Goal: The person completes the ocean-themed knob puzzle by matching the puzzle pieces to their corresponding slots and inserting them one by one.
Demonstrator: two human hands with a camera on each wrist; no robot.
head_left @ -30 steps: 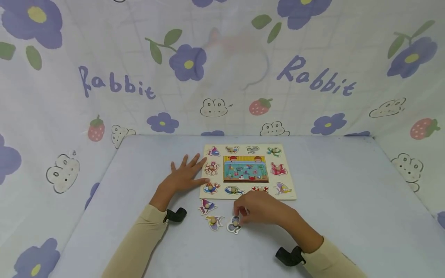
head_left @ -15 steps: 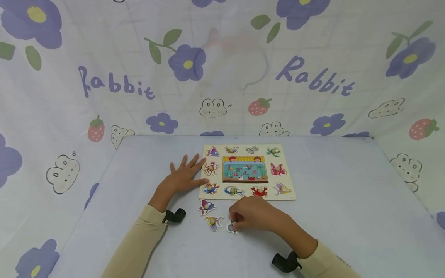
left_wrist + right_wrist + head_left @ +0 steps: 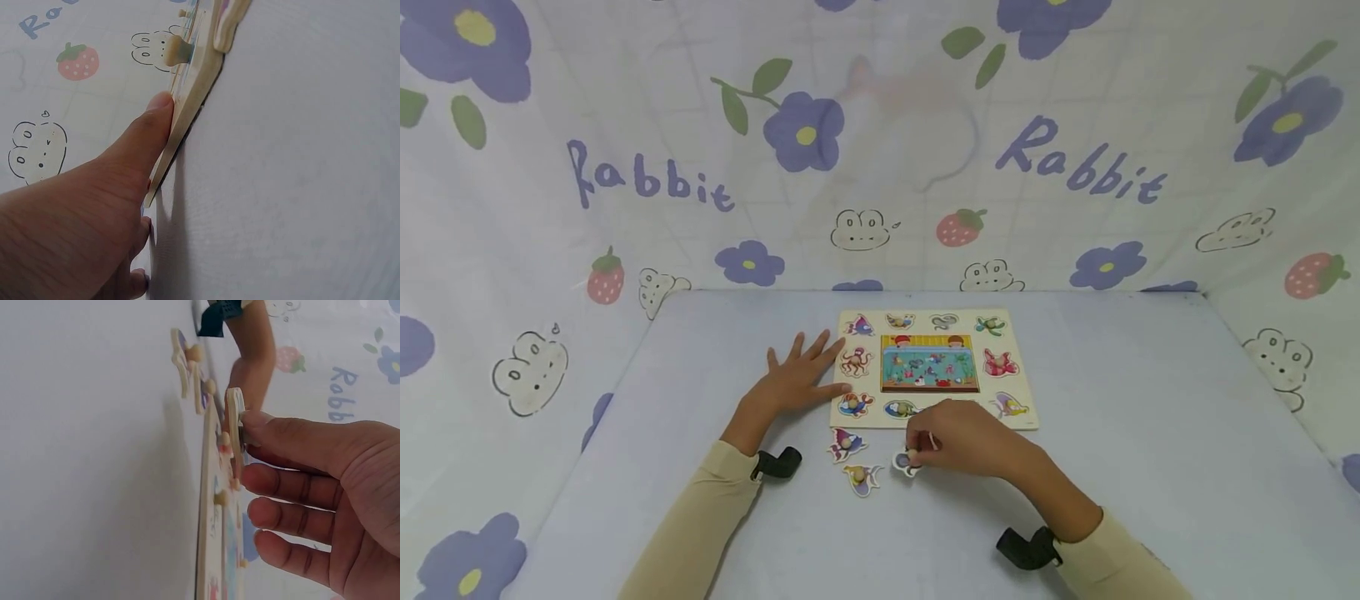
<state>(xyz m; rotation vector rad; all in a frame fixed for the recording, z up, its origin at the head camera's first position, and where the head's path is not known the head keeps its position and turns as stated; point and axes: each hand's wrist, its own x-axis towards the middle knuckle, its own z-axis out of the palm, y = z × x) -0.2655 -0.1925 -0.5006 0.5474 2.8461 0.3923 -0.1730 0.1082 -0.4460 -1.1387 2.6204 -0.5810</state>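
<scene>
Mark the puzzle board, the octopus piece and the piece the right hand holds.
Puzzle board (image 3: 987,386): head view, bare wood beside the picture.
Octopus piece (image 3: 855,362): head view, its middle.
Held piece (image 3: 234,428): right wrist view, its edge.

The right hand (image 3: 973,440) partly hides the grey piece (image 3: 900,461) at its eight o'clock and the board (image 3: 923,323) along six; the head view cuts the left sleeve (image 3: 696,517) at seven, right sleeve (image 3: 1116,558) at five.

a curtained tabletop booth, shown by rabbit-print sheets (image 3: 910,179) walling a pale table (image 3: 1150,400).
</scene>
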